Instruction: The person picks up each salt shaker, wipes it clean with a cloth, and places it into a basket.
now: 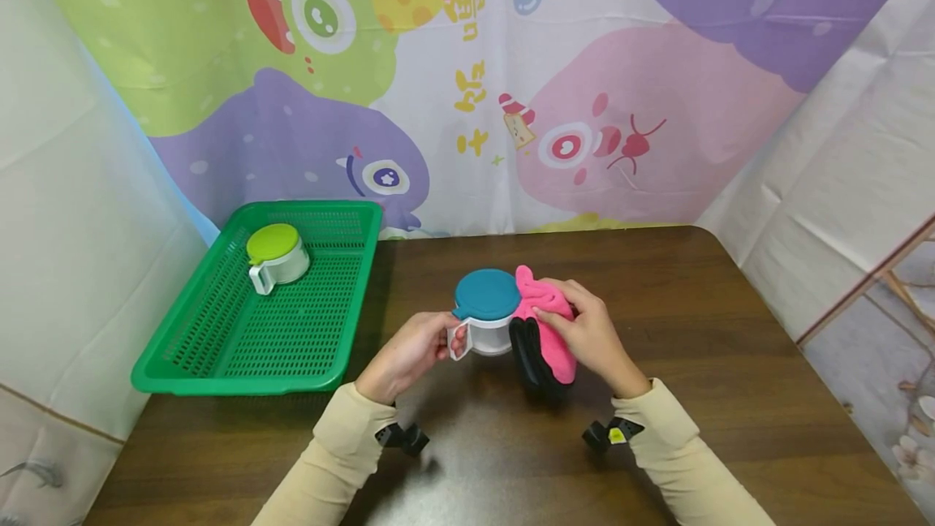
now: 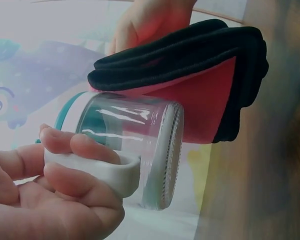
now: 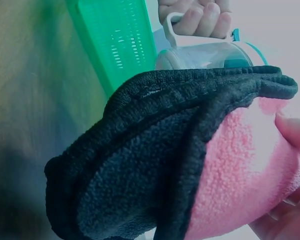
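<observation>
My left hand [image 1: 416,347] grips the white handle [image 2: 95,170] of a clear jar [image 1: 491,337] with a white collar and a blue lid [image 1: 487,294]. In the left wrist view the fingers curl through the handle, and the jar's ribbed base faces right. A folded pink cloth with black edging [image 1: 548,331] is in my right hand [image 1: 595,339], pinched between thumb and fingers. The cloth lies against the right side of the jar in the head view. In the right wrist view the cloth [image 3: 240,165] hides much of the jar.
A green plastic basket [image 1: 358,299] stands at the left of the brown wooden table [image 1: 657,461]. Inside it sits a similar jar with a lime-green lid [image 1: 273,242], its handle toward the front. A printed cartoon curtain [image 1: 467,185] hangs behind the table's far edge.
</observation>
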The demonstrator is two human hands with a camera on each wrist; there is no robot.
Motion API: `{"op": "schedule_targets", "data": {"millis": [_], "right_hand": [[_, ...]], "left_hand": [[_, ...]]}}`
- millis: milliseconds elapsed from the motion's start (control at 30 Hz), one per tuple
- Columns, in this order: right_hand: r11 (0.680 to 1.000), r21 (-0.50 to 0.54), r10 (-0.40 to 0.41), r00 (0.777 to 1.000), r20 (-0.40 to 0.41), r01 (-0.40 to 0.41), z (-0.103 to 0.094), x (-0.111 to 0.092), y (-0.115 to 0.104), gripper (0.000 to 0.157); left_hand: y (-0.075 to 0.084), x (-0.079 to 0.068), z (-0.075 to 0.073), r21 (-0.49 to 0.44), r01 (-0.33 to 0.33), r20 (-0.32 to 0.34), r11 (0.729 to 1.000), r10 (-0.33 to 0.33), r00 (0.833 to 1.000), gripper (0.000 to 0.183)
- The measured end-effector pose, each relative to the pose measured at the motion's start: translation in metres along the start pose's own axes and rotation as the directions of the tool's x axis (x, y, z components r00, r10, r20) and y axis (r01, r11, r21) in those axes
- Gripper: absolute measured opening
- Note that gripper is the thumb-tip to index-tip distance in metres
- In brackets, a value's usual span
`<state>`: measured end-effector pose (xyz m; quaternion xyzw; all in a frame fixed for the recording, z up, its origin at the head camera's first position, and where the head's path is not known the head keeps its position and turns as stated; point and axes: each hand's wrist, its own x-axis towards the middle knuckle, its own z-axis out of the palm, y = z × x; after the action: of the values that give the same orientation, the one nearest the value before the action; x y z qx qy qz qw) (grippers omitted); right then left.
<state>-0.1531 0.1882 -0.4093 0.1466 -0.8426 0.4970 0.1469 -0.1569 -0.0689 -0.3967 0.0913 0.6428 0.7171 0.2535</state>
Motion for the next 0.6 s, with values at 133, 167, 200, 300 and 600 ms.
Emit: {"op": "schedule_targets", "data": {"millis": [133,167,200,300,600], "right_hand": [[1.0,0.007,0.015,1.0,0.013,-0.015,-0.0019,-0.0001,0.0006,0.042],[1.0,0.007,0.016,1.0,0.014,-0.016,-0.0021,-0.0003,0.0004,0.042],[1.0,0.006,0.017,1.0,0.014,-0.017,-0.0022,-0.0007,-0.0001,0.042],[1.0,0.0,0.006,1.0,0.008,-0.006,-0.0019,-0.0019,-0.0013,0.042],[1.0,-0.001,-0.031,0.999,-0.039,0.031,0.0018,-0.0047,-0.0071,0.041]], "left_hand": [[-0.0004,0.0002,0.0003,0.016,-0.003,0.005,1.0,0.003,1.0,0.026],[-0.0004,0.0002,0.0004,0.014,-0.003,0.003,1.0,0.003,1.0,0.026],[-0.0004,0.0001,0.0008,0.01,-0.002,0.0,1.0,0.002,1.0,0.026],[-0.0005,-0.0001,0.0018,-0.031,-0.001,-0.008,1.0,0.001,1.0,0.027],[-0.0005,0.0007,0.0041,-0.106,-0.003,-0.049,0.994,-0.002,0.999,0.028]]}}
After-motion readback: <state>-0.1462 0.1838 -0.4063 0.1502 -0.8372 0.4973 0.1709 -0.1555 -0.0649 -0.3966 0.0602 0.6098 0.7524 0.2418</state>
